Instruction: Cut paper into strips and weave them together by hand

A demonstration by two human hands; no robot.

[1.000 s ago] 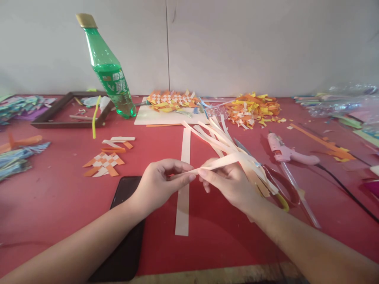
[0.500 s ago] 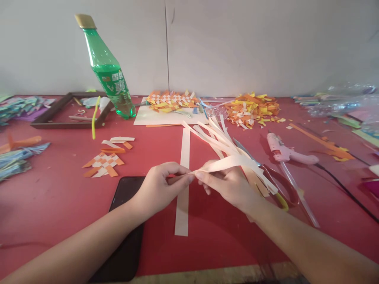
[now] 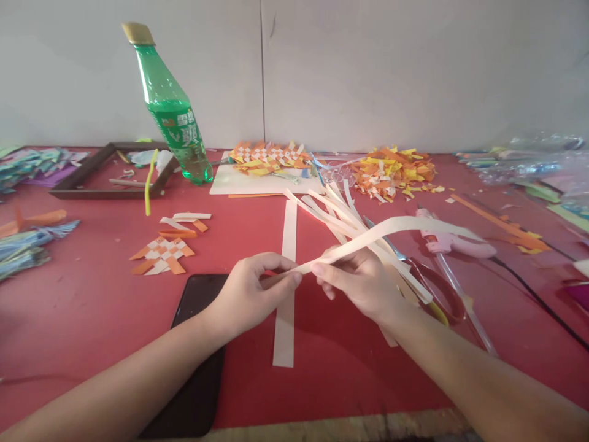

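Note:
A long pale paper strip point(image 3: 391, 228) runs between my two hands and arcs out to the right above the glue gun. My left hand point(image 3: 264, 282) pinches its left end between thumb and fingers. Close beside it, my right hand point(image 3: 352, 279) grips the same strip with the thumb on top. Under the hands, another pale paper strip point(image 3: 284, 331) lies lengthwise on the red table. Behind my right hand is a loose bundle of cream strips point(image 3: 338, 209). A black phone point(image 3: 197, 368) lies partly beneath my left forearm.
A green bottle point(image 3: 179, 129) stands at the back left by a dark frame point(image 3: 103, 194). Orange and white woven paper pieces point(image 3: 163, 252) lie left. To the right are scissors point(image 3: 437, 288) and a pink glue gun point(image 3: 460, 242) with its cord. Orange-yellow folded paper point(image 3: 391, 175) is piled behind.
The held strip's free end has swung up and out to the right, where before it curved down over my right hand. Both hands stay nearly in place, slightly farther apart.

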